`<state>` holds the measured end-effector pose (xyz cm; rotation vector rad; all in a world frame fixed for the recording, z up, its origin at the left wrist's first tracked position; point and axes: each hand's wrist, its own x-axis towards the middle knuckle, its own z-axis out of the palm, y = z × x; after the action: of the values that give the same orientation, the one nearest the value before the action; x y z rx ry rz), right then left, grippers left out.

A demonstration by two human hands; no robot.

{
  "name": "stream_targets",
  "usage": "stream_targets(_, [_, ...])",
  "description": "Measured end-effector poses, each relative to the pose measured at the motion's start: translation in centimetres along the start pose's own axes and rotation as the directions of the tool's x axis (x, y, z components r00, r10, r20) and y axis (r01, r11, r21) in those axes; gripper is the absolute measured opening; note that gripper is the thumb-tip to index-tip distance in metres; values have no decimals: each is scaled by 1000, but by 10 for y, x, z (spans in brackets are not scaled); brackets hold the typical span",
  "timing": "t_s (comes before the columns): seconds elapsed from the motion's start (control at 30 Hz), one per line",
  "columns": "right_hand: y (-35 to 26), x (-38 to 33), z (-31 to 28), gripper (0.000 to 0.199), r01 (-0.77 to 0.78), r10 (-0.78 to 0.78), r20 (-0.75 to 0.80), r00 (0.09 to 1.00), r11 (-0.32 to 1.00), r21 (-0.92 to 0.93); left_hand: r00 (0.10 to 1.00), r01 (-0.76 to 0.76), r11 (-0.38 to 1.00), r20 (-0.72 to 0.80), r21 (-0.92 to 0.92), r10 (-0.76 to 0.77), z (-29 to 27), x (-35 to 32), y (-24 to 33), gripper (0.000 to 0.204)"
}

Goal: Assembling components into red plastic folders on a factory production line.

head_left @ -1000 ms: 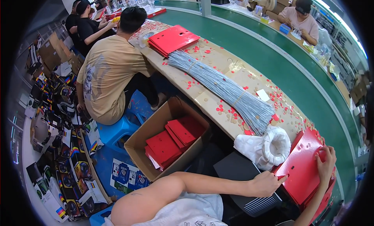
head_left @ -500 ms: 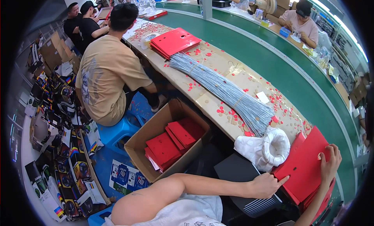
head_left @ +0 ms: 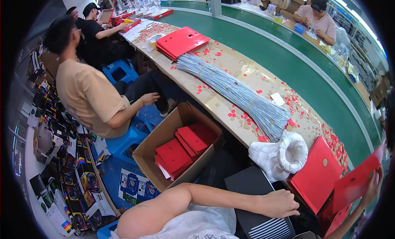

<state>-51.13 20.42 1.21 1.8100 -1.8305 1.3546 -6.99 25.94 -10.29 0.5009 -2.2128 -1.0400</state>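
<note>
My right hand (head_left: 373, 185) grips a red card sheet (head_left: 358, 182) by its outer edge, lifted off to the right and smeared by motion. A stack of red sheets (head_left: 317, 175) lies at the near end of the table, with a small tan disc on top. More red sheets (head_left: 338, 218) show below the lifted one. Closed, with fingers curled and nothing visible in them, my left hand (head_left: 277, 204) hovers over a black box with white stripes (head_left: 257, 198), left of the stack.
A white cloth bundle (head_left: 279, 154) sits beside the stack. Along the table (head_left: 224, 101) lie a bundle of grey wires (head_left: 234, 95), scattered discs and another red stack (head_left: 181, 41). A carton with red sheets (head_left: 144, 152) stands on the left, near a seated co-worker (head_left: 88, 95). Beyond runs a green conveyor (head_left: 263, 45).
My right hand has pulled a red sheet away to the right, exposing the stack. My left hand has drawn back and curled its pointing finger. The seated co-worker has leaned left.
</note>
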Motion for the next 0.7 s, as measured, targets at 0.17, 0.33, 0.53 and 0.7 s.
stream_targets(0.17, [75, -18, -51, 37, -53, 66, 107, 992, 991, -123, 984, 36, 999, 174, -8, -34, 3, -7, 4, 62])
stream_targets(0.33, [91, -34, -65, 38, -122, 140, 185, 973, 987, -108, 947, 81, 996, 314, -34, -66, 35, -33, 0, 57])
stream_targets(0.53, [82, -38, -64, 37, -153, 181, 196, 964, 977, -148, 844, 294, 952, 490, -82, -218, 81, -83, -12, 64])
stream_targets(0.7, [79, -38, -62, 38, -155, 184, 224, 957, 978, -140, 729, 438, 893, 623, -106, -284, 93, -115, -24, 45])
